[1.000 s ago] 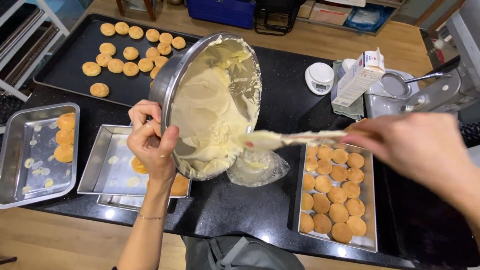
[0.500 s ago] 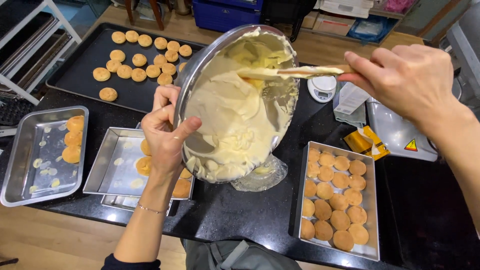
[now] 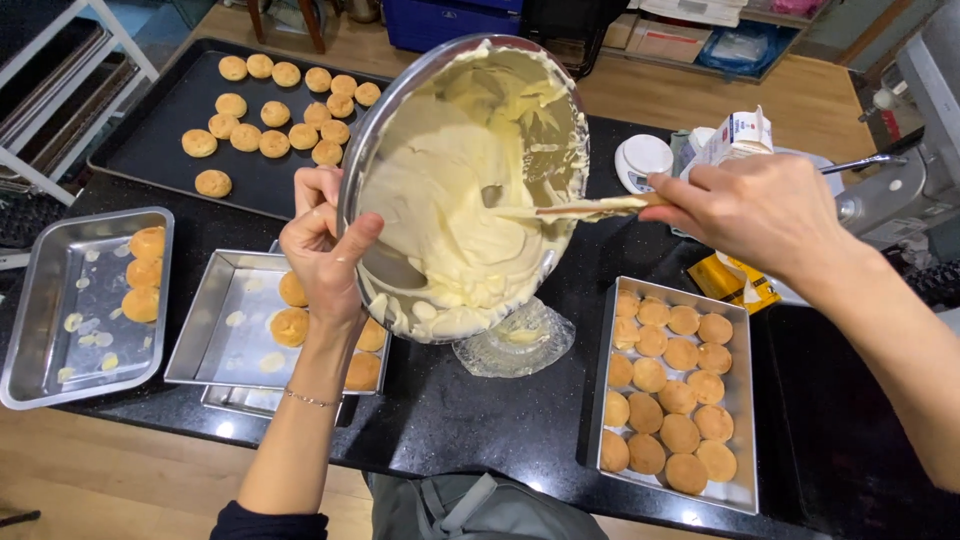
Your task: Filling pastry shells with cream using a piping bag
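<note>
My left hand (image 3: 322, 250) grips the near-left rim of the metal mixing bowl (image 3: 400, 160), thumb curled over the edge onto the inside wall, the other fingers wrapped behind it out of sight. The bowl is tipped steeply, its mouth facing me and slightly down, with the lower rim hanging just over a clear glass dish (image 3: 515, 340) that stands on the black counter (image 3: 470, 430). Pale yellow cream (image 3: 440, 220) coats the inside and gathers thick at the low edge.

My right hand (image 3: 755, 210) is closed around the handle of a spatula (image 3: 570, 208), fingers tight. Its long axis lies almost level, running from my hand on the right to its blade on the left, which points into the bowl and rests against the cream.

To the right, near me, a rectangular tin (image 3: 740, 400) holds rows of small round biscuits (image 3: 680, 390). To the left of the bowl sits a square metal tray (image 3: 215, 340) with a few biscuits in it, stacked on another tray, and further left a second tray (image 3: 40, 310) holds several more. At the far left a dark baking sheet (image 3: 150, 110) carries many scattered ones. Beyond my right hand stand a small white kitchen scale (image 3: 642, 158) and a carton (image 3: 735, 135).
</note>
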